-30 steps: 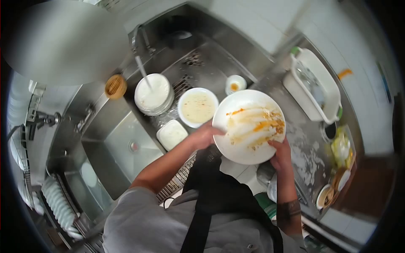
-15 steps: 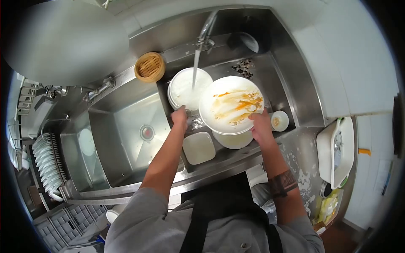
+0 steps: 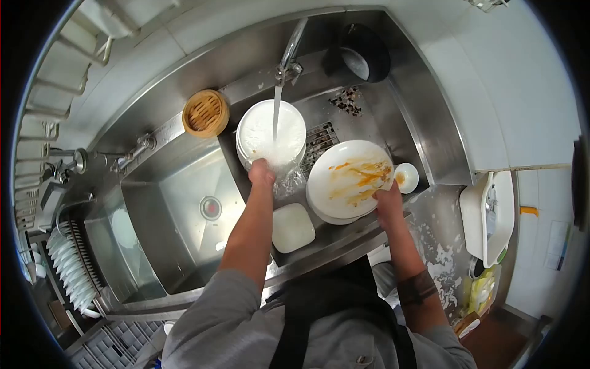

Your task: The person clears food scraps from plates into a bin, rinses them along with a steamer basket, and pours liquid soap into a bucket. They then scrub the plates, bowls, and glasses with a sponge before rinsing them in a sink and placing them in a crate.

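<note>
Water from the tap (image 3: 287,71) runs onto a stack of white plates (image 3: 271,126) in the sink. At that stack's lower edge, my left hand (image 3: 262,173) is closed on the rim, its fingertips partly hidden. Further right, my right hand (image 3: 387,200) grips the edge of a white plate with orange smears (image 3: 344,178), which lies over another white plate. A small white bowl (image 3: 406,178) with orange residue sits just beyond that hand. Between my forearms is a square white dish (image 3: 293,228). Crumpled clear plastic (image 3: 290,184) lies by my left hand.
Left of the plates is an empty second basin (image 3: 184,190). A bamboo steamer (image 3: 206,114) rests on the ledge behind it. A dark pan (image 3: 365,54) stands at the back right, near food scraps (image 3: 346,101). A white tub (image 3: 496,218) is on the right; racked plates (image 3: 70,267) stand far left.
The smeared plate has moved right and down, away from the stack, uncovering a wire rack. My right hand moved with it. The view has shifted, and my left hand remains at the stack's edge.
</note>
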Action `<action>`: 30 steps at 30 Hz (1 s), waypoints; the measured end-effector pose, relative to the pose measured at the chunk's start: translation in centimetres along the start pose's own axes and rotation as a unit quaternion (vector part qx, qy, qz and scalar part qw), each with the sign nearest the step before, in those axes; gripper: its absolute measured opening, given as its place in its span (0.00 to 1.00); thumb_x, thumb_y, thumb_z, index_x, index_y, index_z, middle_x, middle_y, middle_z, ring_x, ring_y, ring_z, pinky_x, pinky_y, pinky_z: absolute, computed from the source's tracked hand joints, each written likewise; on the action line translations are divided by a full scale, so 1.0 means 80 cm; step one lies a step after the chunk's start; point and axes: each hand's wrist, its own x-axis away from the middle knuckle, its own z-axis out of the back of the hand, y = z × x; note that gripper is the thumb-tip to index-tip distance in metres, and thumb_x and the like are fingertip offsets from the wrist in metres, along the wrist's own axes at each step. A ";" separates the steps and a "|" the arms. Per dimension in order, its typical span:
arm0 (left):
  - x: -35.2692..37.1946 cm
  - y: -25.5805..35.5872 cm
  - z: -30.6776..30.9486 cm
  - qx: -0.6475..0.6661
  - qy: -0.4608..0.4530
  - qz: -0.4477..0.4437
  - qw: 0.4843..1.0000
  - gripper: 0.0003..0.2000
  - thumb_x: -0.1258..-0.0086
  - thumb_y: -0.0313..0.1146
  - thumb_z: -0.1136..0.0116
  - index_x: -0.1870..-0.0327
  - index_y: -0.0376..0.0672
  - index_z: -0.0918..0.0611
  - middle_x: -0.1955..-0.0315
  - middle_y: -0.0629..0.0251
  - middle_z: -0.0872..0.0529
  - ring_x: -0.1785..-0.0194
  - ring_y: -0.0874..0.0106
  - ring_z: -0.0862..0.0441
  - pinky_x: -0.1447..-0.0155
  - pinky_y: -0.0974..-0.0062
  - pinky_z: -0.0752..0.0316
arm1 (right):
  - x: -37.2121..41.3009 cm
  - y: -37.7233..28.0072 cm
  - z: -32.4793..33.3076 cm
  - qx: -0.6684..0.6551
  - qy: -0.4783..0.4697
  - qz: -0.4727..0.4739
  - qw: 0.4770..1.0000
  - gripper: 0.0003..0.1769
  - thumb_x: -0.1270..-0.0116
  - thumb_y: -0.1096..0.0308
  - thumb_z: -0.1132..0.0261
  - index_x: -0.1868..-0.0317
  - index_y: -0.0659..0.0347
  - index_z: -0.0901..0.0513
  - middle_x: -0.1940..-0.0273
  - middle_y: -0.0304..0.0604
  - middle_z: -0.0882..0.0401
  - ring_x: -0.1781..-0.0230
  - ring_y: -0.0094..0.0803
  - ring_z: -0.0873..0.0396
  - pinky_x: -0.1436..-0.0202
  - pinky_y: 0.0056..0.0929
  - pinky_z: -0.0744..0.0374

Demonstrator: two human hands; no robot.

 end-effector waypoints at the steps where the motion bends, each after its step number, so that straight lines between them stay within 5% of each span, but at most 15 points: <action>1: -0.004 -0.006 -0.004 0.015 0.041 -0.018 0.999 0.24 0.34 0.23 0.42 0.35 0.25 0.23 0.41 0.48 0.17 0.42 0.50 0.14 0.39 0.50 0.16 | 0.003 -0.005 -0.012 -0.004 0.005 0.004 1.000 0.38 0.45 0.84 0.45 0.29 0.59 0.30 0.45 0.48 0.19 0.51 0.39 0.13 0.59 0.38 0.11; 5: -0.019 -0.005 -0.004 -0.115 -0.086 0.039 0.989 0.13 0.38 0.21 0.50 0.52 0.32 0.21 0.54 0.50 0.18 0.52 0.52 0.16 0.38 0.49 0.19 | 0.003 0.004 -0.045 0.004 -0.007 -0.019 1.000 0.38 0.45 0.83 0.44 0.29 0.59 0.32 0.45 0.49 0.21 0.50 0.43 0.13 0.60 0.49 0.08; 8: -0.029 -0.021 -0.010 -0.026 -0.143 0.088 0.985 0.08 0.39 0.21 0.53 0.60 0.34 0.23 0.54 0.49 0.19 0.49 0.48 0.19 0.37 0.41 0.21 | -0.002 0.002 -0.070 0.030 -0.018 -0.043 0.998 0.38 0.43 0.82 0.43 0.28 0.59 0.33 0.43 0.51 0.22 0.48 0.47 0.14 0.57 0.50 0.08; 13: -0.007 -0.002 -0.017 -0.042 -0.089 0.091 0.991 0.06 0.42 0.19 0.54 0.64 0.33 0.27 0.46 0.42 0.24 0.41 0.38 0.26 0.38 0.27 0.22 | -0.016 0.024 -0.090 0.135 -0.005 0.017 0.991 0.37 0.40 0.79 0.44 0.26 0.62 0.32 0.41 0.56 0.20 0.45 0.47 0.14 0.53 0.46 0.10; 15: 0.007 0.016 -0.015 -0.009 -0.115 0.142 0.983 0.12 0.42 0.18 0.55 0.56 0.28 0.26 0.42 0.40 0.25 0.37 0.36 0.27 0.35 0.25 0.22 | -0.005 0.011 -0.093 0.153 -0.002 0.029 0.988 0.35 0.38 0.77 0.44 0.27 0.64 0.31 0.40 0.60 0.18 0.43 0.47 0.14 0.51 0.42 0.12; 16: 0.047 0.032 -0.027 -0.025 -0.130 0.115 0.984 0.22 0.42 0.18 0.56 0.44 0.24 0.29 0.38 0.37 0.26 0.35 0.34 0.26 0.32 0.25 0.23 | -0.002 0.006 -0.096 0.120 -0.014 0.000 0.993 0.36 0.38 0.78 0.44 0.26 0.64 0.31 0.39 0.60 0.18 0.43 0.47 0.14 0.51 0.42 0.12; 19: 0.086 0.055 -0.030 -0.055 -0.148 0.083 0.984 0.29 0.42 0.17 0.56 0.35 0.22 0.34 0.35 0.36 0.27 0.34 0.32 0.25 0.33 0.26 0.22 | -0.009 0.023 -0.102 0.057 -0.024 -0.014 0.998 0.37 0.38 0.78 0.45 0.25 0.63 0.32 0.40 0.58 0.18 0.45 0.46 0.14 0.53 0.41 0.11; 23: 0.117 0.079 -0.022 -0.091 -0.170 0.094 0.977 0.32 0.38 0.21 0.58 0.26 0.33 0.34 0.30 0.40 0.28 0.31 0.38 0.24 0.32 0.29 0.22 | -0.025 0.039 -0.132 -0.039 -0.054 0.009 0.998 0.38 0.38 0.79 0.44 0.23 0.61 0.33 0.44 0.54 0.18 0.49 0.42 0.13 0.58 0.38 0.10; 30: 0.119 0.080 -0.001 -0.162 -0.179 0.090 0.966 0.34 0.41 0.22 0.57 0.26 0.31 0.35 0.30 0.41 0.27 0.31 0.38 0.24 0.35 0.31 0.20 | -0.099 0.109 -0.224 -0.169 -0.099 -0.075 0.978 0.34 0.38 0.78 0.39 0.29 0.63 0.30 0.46 0.53 0.18 0.50 0.41 0.14 0.60 0.37 0.12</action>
